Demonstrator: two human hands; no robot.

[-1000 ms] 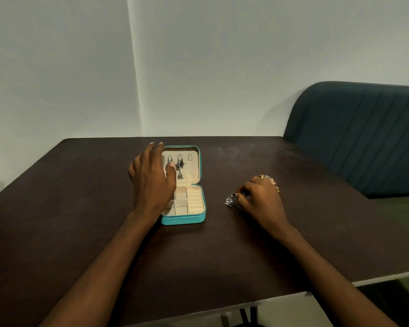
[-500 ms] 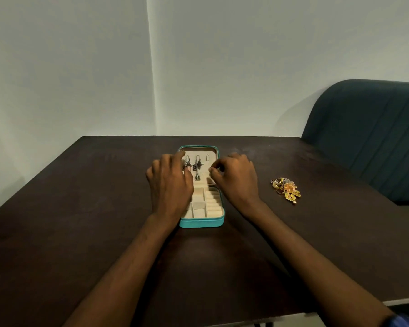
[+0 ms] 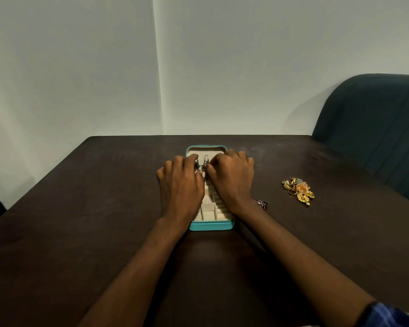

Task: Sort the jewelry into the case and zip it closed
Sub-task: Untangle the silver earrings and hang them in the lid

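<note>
- On the dark table [image 3: 104,208], both hands cover the open teal case [image 3: 210,225].
- Left hand [image 3: 181,185] and right hand [image 3: 232,178]: fingers curled at the silver earrings [image 3: 201,166]; grip unclear.
- To the right: gold jewelry pile [image 3: 298,190], a stray silver piece [image 3: 263,204], blue chair [image 3: 376,128].

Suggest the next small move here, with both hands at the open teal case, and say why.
Probably finish seating the dark silver earring on the cream lid panel of the open teal zip jewelry case, then release. The left hand and right hand both meet at it with fingertips together. A small silver piece and the heap of gold jewelry lie unsorted on the dark wooden table.
</note>
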